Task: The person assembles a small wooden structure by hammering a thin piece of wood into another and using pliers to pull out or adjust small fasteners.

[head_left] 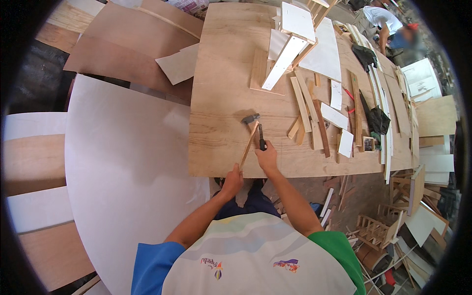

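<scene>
My right hand (267,158) is closed round the dark handle of a hammer (261,135), whose head lies over the plywood worktable. Near the table's front edge, my left hand (233,181) grips the lower end of a thin wooden strip (249,146). The strip slants up and away, its far end beside the hammer head. Whether the two touch, I cannot tell. A white-topped wooden stool-like frame (298,24) stands farther back on the table.
Wood offcuts (306,105) and white pieces (334,115) lie right of my hands on the plywood worktable (216,88). Red-handled pliers (349,94) rest among them. A large white sheet (128,147) spreads to the left. Another person (383,24) bends at the far right.
</scene>
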A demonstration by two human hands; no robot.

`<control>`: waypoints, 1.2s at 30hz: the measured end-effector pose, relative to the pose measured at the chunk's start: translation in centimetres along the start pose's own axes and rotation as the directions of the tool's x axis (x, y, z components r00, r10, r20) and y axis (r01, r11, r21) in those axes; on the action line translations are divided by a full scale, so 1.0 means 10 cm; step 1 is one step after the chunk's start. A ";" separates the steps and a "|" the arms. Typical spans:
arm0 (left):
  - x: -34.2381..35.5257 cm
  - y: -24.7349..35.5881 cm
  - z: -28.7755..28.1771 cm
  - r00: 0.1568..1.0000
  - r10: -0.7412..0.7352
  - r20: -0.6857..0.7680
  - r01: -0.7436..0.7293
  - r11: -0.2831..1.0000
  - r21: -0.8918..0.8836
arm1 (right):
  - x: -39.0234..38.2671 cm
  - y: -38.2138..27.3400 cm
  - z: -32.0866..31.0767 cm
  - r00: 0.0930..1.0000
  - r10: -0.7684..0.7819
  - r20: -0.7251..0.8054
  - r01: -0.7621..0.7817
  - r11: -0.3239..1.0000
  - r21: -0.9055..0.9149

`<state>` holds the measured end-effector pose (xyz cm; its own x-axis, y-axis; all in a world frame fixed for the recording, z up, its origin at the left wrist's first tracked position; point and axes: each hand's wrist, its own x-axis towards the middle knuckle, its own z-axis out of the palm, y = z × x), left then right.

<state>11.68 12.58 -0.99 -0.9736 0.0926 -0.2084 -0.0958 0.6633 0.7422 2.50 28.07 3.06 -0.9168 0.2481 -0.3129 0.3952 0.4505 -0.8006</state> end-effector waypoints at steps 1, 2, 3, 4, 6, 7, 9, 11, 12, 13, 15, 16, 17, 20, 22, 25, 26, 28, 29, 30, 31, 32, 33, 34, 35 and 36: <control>0.02 0.03 0.00 0.992 -0.065 0.112 0.087 0.976 -0.201 | -0.01 -0.03 0.00 1.000 -0.009 0.003 0.009 1.000 0.026; 0.03 0.06 -0.01 0.966 -0.106 0.234 0.191 0.904 -0.382 | -0.01 -0.07 0.02 0.997 -0.070 -0.016 0.070 0.998 0.001; 0.05 0.09 -0.02 0.926 -0.118 0.359 0.307 0.790 -0.531 | 0.00 -0.11 0.04 0.991 -0.130 -0.032 0.129 0.991 -0.025; 0.09 0.07 0.00 0.932 -0.097 0.348 0.311 0.707 -0.635 | 0.01 -0.15 0.06 0.980 -0.195 -0.045 0.192 0.980 -0.052; 0.18 0.05 0.05 0.946 -0.061 0.318 0.304 0.506 -0.807 | 0.02 -0.17 0.05 0.959 -0.280 -0.038 0.281 0.960 0.019; 0.25 0.12 -0.02 0.965 -0.048 0.257 0.246 0.498 -0.832 | 0.03 -0.16 0.05 0.946 -0.321 -0.037 0.323 0.945 0.058; 0.41 0.37 -0.32 0.991 -0.032 0.128 0.128 0.480 -0.868 | -0.01 -0.24 -0.04 0.954 -0.296 0.034 0.292 0.952 0.092; 0.59 0.55 -0.53 1.000 0.014 0.011 0.002 0.544 -0.839 | -0.09 -0.37 -0.10 0.954 -0.275 0.117 0.262 0.959 0.111; 0.67 0.61 -0.61 0.998 0.040 -0.045 -0.060 0.572 -0.818 | -0.13 -0.43 -0.12 0.952 -0.262 0.158 0.246 0.962 0.114; 0.77 0.64 -0.69 0.998 0.049 -0.037 -0.059 0.589 -0.806 | -0.16 -0.47 -0.14 0.948 -0.251 0.196 0.232 0.966 0.115; 0.91 0.67 -0.80 0.998 0.066 -0.018 -0.055 0.623 -0.780 | -0.21 -0.55 -0.12 0.941 -0.266 0.211 0.251 0.963 0.095; 0.95 0.70 -0.82 0.998 0.034 -0.053 -0.062 0.642 -0.764 | -0.22 -0.57 -0.11 0.938 -0.272 0.216 0.260 0.962 0.086; 0.99 0.73 -0.82 0.996 0.004 -0.088 -0.069 0.660 -0.748 | -0.24 -0.59 -0.07 0.935 -0.326 0.142 0.316 0.945 0.087; 1.08 0.79 -0.71 0.970 -0.047 -0.241 -0.153 0.649 -0.745 | -0.28 -0.68 0.06 0.912 -0.411 -0.020 0.411 0.909 0.074; 1.11 0.82 -0.68 0.948 -0.080 -0.309 -0.190 0.636 -0.748 | -0.30 -0.74 0.07 0.923 -0.382 -0.049 0.385 0.921 0.067; 1.12 0.89 -0.67 0.935 -0.135 -0.329 -0.180 0.619 -0.765 | -0.29 -0.77 0.08 0.907 -0.413 -0.080 0.415 0.910 -0.002; 1.12 0.91 -0.66 0.934 -0.149 -0.325 -0.176 0.601 -0.780 | -0.29 -0.75 0.08 0.905 -0.418 -0.079 0.418 0.908 -0.017; 1.13 0.92 -0.65 0.931 -0.173 -0.320 -0.168 0.577 -0.799 | -0.27 -0.71 0.09 0.899 -0.431 -0.074 0.428 0.902 -0.048; 1.13 0.90 -0.63 0.930 -0.183 -0.320 -0.164 0.572 -0.804 | -0.25 -0.68 0.10 0.887 -0.453 -0.087 0.447 0.891 -0.078; 1.14 0.89 -0.62 0.928 -0.194 -0.319 -0.160 0.566 -0.809 | -0.23 -0.65 0.13 0.875 -0.475 -0.098 0.465 0.879 -0.107; 1.15 0.86 -0.59 0.932 -0.206 -0.297 -0.139 0.556 -0.820 | -0.23 -0.64 0.13 0.862 -0.495 -0.109 0.480 0.866 -0.138; 1.16 0.82 -0.57 0.936 -0.218 -0.276 -0.117 0.546 -0.830 | -0.22 -0.63 0.11 0.848 -0.516 -0.120 0.493 0.851 -0.180; 1.16 0.79 -0.54 0.940 -0.230 -0.254 -0.096 0.535 -0.839 | -0.22 -0.63 0.10 0.833 -0.537 -0.130 0.504 0.835 -0.222; 1.16 0.82 -0.55 0.941 -0.267 -0.210 -0.030 0.550 -0.835 | -0.22 -0.62 0.07 0.818 -0.558 -0.139 0.512 0.817 -0.263; 1.16 0.84 -0.56 0.938 -0.305 -0.166 0.036 0.561 -0.827 | -0.20 -0.58 0.06 0.843 -0.528 -0.105 0.482 0.827 -0.291; 1.16 0.86 -0.56 0.931 -0.343 -0.123 0.102 0.570 -0.815 | -0.18 -0.53 0.05 0.865 -0.496 -0.072 0.451 0.833 -0.319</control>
<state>-1.62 15.22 6.57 -0.8993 -0.2328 -0.3703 -0.3230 -0.2175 0.9211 2.04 24.84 7.60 -0.9851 0.0529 0.1634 -0.0662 0.7611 -0.6453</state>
